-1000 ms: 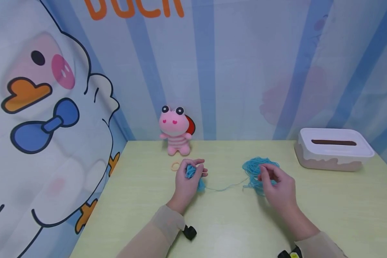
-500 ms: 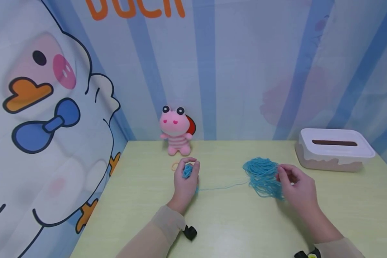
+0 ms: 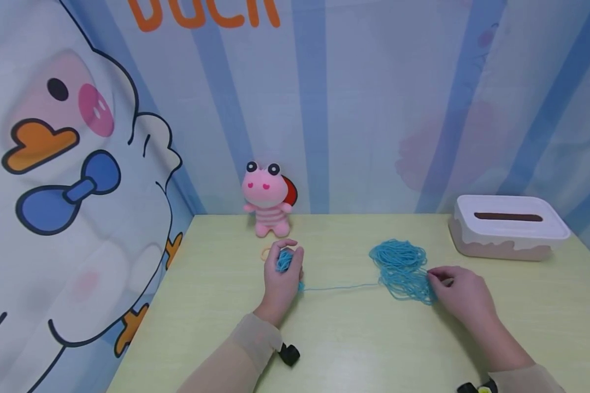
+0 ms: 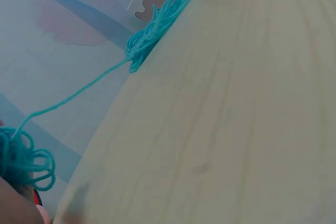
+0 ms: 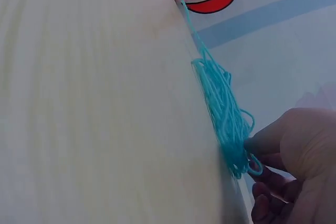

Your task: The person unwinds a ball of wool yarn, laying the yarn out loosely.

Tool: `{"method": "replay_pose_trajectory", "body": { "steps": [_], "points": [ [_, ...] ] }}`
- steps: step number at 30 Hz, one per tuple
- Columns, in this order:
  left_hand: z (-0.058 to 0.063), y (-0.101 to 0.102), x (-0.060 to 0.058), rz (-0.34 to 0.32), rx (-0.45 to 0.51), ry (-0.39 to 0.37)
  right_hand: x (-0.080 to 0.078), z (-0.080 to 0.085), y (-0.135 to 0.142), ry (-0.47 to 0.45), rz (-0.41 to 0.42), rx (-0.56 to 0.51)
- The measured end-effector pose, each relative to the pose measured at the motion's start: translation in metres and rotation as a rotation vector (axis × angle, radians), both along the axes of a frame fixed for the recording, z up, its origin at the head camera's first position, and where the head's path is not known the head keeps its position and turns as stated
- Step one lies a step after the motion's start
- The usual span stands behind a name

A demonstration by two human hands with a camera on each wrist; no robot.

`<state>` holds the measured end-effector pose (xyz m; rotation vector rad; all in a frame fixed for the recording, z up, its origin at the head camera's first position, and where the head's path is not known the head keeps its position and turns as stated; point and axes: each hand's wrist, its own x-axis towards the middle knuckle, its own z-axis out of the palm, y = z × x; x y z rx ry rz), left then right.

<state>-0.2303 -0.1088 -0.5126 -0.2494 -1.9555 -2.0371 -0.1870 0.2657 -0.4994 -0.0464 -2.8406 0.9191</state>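
Observation:
Curled fingers of my left hand (image 3: 281, 284) hold a small bundle of turquoise yarn (image 3: 284, 261), whose loose loops (image 4: 44, 169) stick out in the left wrist view. From it a single strand (image 3: 341, 287) runs almost straight to a larger, flattened skein of the same yarn (image 3: 400, 267) lying on the table. At the skein's right edge, thumb and forefinger of my right hand (image 3: 467, 297) pinch its outer loops. In the right wrist view the thumb and fingertips are right at a loop of the skein (image 5: 223, 111), and the other fingers are curled below.
A pink striped plush toy (image 3: 266, 199) stands at the table's back edge, behind my left hand. Close by lies a small orange ring (image 3: 265, 254), partly hidden by that hand. A white and beige tissue box (image 3: 511, 226) stands at the back right of the table (image 3: 354, 344).
My right hand has moved from above the skein to its right edge, then lower. The left hand has turned and shifted slightly left. The strand between them has straightened, and the skein is spread more rightward.

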Motion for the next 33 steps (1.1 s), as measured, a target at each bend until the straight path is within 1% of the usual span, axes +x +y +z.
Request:
{"method": "replay_pose_trajectory", "body": {
  "steps": [2,3,5,6,9,10,11,12,13,16,18,19,22,26,28,31,33],
  "points": [
    [0.0,0.0,0.0,-0.014,0.005,0.0,0.0,0.0,-0.006,0.033,0.008,-0.02],
    [0.0,0.0,0.0,-0.021,0.008,0.002,0.001,0.0,-0.01,0.067,0.009,-0.033],
    [0.0,0.0,0.0,-0.034,0.011,0.008,0.003,0.001,-0.022,0.174,0.016,-0.073],
    [0.001,-0.001,-0.001,-0.038,0.01,0.01,0.004,0.002,-0.03,0.25,0.03,-0.104],
    [0.002,-0.001,0.0,-0.047,0.007,0.009,0.004,0.003,-0.056,0.449,0.112,-0.156],
    [0.002,-0.001,0.0,-0.049,0.002,0.007,0.004,0.003,-0.066,0.49,0.152,-0.164],
    [0.002,-0.002,0.0,-0.049,-0.002,0.007,0.004,0.002,-0.076,0.507,0.197,-0.165],
    [0.002,-0.001,0.0,-0.047,-0.003,0.003,0.004,0.002,-0.086,0.5,0.247,-0.165],
    [0.003,-0.001,0.001,-0.044,-0.005,-0.002,0.004,0.002,-0.096,0.47,0.294,-0.156],
    [0.003,0.0,0.001,-0.045,-0.002,-0.016,0.007,0.003,-0.124,0.334,0.412,-0.135],
    [0.004,0.001,0.002,-0.048,0.003,-0.031,0.007,0.004,-0.141,0.246,0.462,-0.124],
    [0.004,0.002,0.002,-0.05,0.005,-0.037,0.007,0.004,-0.149,0.219,0.479,-0.12],
    [0.005,0.003,0.003,-0.059,0.011,-0.048,0.005,0.004,-0.17,0.149,0.496,-0.12],
    [0.005,0.003,0.002,-0.079,0.047,-0.039,0.001,0.001,-0.189,0.109,0.488,-0.128],
    [0.004,0.003,0.001,-0.103,0.08,-0.029,0.001,0.0,-0.194,0.118,0.49,-0.123],
    [0.004,0.002,0.001,-0.154,0.158,-0.025,0.0,-0.002,-0.197,0.136,0.492,-0.129],
    [0.004,0.001,0.0,-0.176,0.21,-0.047,0.001,-0.001,-0.195,0.15,0.482,-0.147]
  ]
}}
